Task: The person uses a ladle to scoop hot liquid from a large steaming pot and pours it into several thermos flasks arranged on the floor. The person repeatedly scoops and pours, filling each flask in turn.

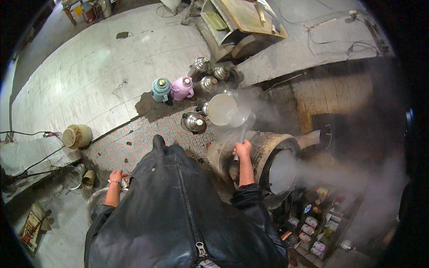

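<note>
My right hand grips the metal handle of a ladle, whose bowl is beside or over a round pale vessel amid steam. Below and right of that hand, a pot steams on a drum-shaped stove. Metal thermos flasks stand around the pale vessel, with a teal thermos and a pink thermos to their left. At my left side, my left hand hangs with bent fingers above a metal basin; whether it holds anything is unclear.
A worn bucket sits by the raised floor edge at left. A stove pipe leaves the stove toward the right. Packaged goods fill a rack at lower right. A wooden-topped stand is at the top. Steam blurs the right side.
</note>
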The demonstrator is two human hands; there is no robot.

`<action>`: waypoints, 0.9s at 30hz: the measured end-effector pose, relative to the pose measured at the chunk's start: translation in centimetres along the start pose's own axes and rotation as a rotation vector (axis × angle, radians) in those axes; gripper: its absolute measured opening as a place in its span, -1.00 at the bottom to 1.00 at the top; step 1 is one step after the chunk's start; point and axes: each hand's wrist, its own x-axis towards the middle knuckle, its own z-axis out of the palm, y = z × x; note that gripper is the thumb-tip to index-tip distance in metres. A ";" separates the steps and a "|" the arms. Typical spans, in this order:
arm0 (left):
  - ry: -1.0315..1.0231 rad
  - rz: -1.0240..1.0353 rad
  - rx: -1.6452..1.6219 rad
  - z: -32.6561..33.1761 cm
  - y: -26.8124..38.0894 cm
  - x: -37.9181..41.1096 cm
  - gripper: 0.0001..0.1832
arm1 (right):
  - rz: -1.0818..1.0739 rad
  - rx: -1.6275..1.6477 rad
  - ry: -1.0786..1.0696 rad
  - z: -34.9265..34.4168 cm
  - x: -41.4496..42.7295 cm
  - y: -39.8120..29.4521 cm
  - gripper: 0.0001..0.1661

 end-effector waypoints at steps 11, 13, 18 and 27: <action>-0.105 0.111 0.162 3.8 2.4 1.4 -0.75 | -0.265 -0.381 0.256 -2.7 -6.2 3.0 -0.19; -0.122 0.125 0.237 4.9 3.1 1.4 -0.73 | -0.121 0.270 0.171 -3.4 -6.1 3.3 -0.17; -0.166 0.173 0.390 8.1 4.1 0.6 -0.67 | -0.077 0.962 -0.189 -11.7 -9.2 5.2 -0.61; -0.345 0.239 0.420 14.8 1.9 -4.9 -0.67 | -0.052 0.538 0.432 -25.6 -13.9 18.8 -0.22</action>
